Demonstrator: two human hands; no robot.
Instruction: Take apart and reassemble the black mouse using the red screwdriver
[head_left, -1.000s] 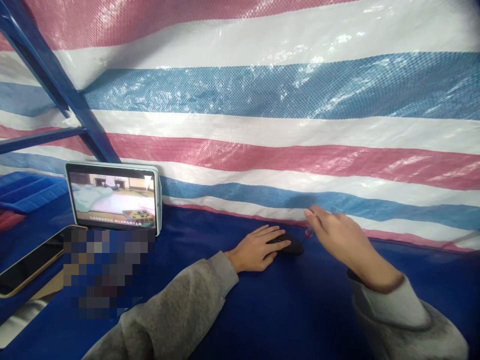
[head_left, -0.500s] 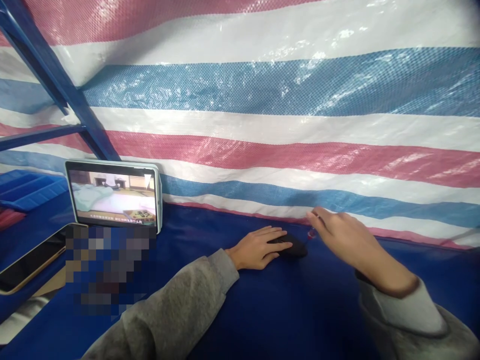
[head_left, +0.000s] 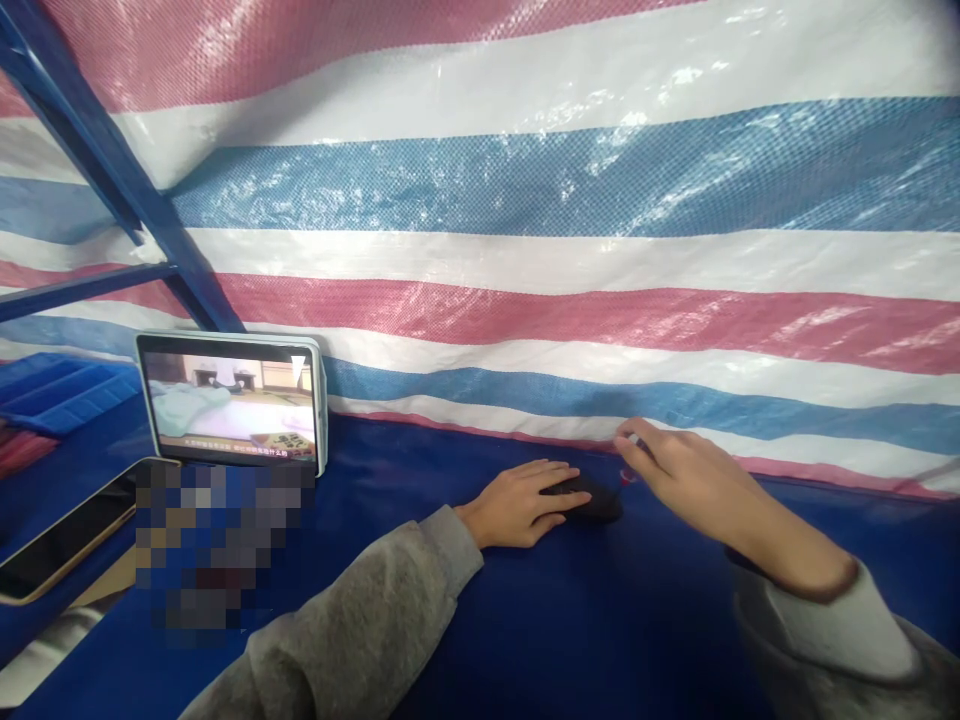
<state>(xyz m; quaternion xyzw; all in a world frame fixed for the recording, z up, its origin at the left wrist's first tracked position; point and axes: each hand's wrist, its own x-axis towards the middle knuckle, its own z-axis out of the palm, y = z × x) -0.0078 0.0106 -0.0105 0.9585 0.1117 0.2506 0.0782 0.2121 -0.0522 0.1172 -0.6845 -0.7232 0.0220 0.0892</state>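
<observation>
One black mouse (head_left: 602,503) under spread left grip (head_left: 521,503), right grip (head_left: 686,482) curled, hold unclear

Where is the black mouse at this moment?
In the head view, the black mouse lies right of centre on the blue surface, partly under the left hand; the right hand is farther right.

Nearer than the left hand (head_left: 521,505) and right hand (head_left: 694,490), between their sleeves (head_left: 360,610), the surface (head_left: 585,630) is open; beyond, striped sheeting (head_left: 480,310) blocks passage.
</observation>
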